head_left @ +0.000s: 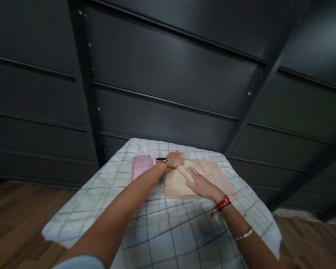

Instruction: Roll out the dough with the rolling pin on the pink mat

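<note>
A beige cloth (212, 175) lies on a white checked sheet (162, 228) that covers a table or bed. My left hand (176, 158) rests at the cloth's far left corner, fingers stretched out flat; a watch sits on that wrist. My right hand (199, 182) lies flat on the cloth's left part, fingers extended, pressing a raised fold that runs between the two hands. A red thread and a thin bangle circle my right forearm.
A pink flat item (141, 166), like a booklet or packet, lies on the sheet left of the cloth. A dark panelled wall (168, 86) with slanted beams rises behind. Wooden floor (19, 213) shows on both sides.
</note>
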Available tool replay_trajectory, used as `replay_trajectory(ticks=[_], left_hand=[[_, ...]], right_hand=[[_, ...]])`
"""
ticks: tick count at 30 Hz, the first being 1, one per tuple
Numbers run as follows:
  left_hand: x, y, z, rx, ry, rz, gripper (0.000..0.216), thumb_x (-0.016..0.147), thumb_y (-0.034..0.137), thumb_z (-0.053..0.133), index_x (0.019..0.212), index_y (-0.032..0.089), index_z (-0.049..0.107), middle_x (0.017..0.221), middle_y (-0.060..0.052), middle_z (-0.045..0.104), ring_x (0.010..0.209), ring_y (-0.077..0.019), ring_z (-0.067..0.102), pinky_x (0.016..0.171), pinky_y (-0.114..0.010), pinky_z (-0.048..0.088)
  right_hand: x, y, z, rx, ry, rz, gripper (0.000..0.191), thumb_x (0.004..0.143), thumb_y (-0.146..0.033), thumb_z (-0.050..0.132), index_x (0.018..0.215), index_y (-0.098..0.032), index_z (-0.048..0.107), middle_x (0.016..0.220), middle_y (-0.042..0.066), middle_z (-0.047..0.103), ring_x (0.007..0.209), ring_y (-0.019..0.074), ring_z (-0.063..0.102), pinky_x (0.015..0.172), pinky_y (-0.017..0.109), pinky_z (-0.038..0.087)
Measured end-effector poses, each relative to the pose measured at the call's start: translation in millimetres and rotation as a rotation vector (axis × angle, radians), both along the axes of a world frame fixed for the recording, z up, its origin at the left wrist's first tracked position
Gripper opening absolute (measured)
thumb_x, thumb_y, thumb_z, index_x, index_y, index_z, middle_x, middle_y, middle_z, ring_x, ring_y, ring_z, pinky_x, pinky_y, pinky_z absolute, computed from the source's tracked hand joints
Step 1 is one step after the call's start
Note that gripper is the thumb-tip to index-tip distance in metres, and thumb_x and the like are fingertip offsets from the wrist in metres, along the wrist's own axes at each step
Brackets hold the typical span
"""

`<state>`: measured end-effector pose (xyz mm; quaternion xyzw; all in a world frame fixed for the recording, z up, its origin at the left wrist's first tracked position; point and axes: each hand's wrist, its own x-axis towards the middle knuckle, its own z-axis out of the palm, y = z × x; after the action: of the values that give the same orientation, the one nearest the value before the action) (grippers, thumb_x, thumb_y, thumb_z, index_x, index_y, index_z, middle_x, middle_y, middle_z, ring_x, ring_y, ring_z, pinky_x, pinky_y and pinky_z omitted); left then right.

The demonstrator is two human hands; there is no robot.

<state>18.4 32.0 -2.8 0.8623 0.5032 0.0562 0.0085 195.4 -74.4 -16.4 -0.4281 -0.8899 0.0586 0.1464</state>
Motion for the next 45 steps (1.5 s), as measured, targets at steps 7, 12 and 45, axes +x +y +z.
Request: replay_trajectory(ticks=[7,12,45], left_hand=[[-10.3,-2.3,0.8,0.041,0.084,-0.103,0.065,0.087,0.029,0.032,0.148,0.014,0.015,0.122,-0.014,0.058,0.113,-0.0268,0.054,0.089,-0.034,0.039],[-21.3,-11.3,-1.6,0.029,0.093,-0.100,0.060,0.089,0.030,0.028,0.147,0.015,0.022,0.116,-0.011,0.062,0.104,-0.0247,0.057,0.087,-0.031,0.038],[-48.9,-42.0,-5.6,-0.040,-0.106,-0.031,0.046,0.094,0.030,0.028,0.135,0.016,0.043,0.144,-0.009,0.038,0.134,-0.0247,0.028,0.108,-0.049,0.016]], right_hand=[[-16.8,-15.2,-9.5,0.104,0.039,-0.003,0.054,0.089,-0.023,0.035,0.140,-0.005,0.033,0.139,0.018,0.042,0.130,0.0242,0.038,0.107,0.043,0.035],[-24.0,-25.2,-16.8,0.353,-0.113,0.114,0.047,0.086,-0.013,0.033,0.127,0.005,0.047,0.135,0.025,0.044,0.132,0.0298,0.034,0.105,0.044,0.039],[-86.2,-67.0,-19.1,0.372,-0.152,-0.130,0.050,0.084,-0.004,0.034,0.133,-0.004,0.043,0.140,0.023,0.038,0.125,0.0289,0.042,0.099,0.046,0.040]])
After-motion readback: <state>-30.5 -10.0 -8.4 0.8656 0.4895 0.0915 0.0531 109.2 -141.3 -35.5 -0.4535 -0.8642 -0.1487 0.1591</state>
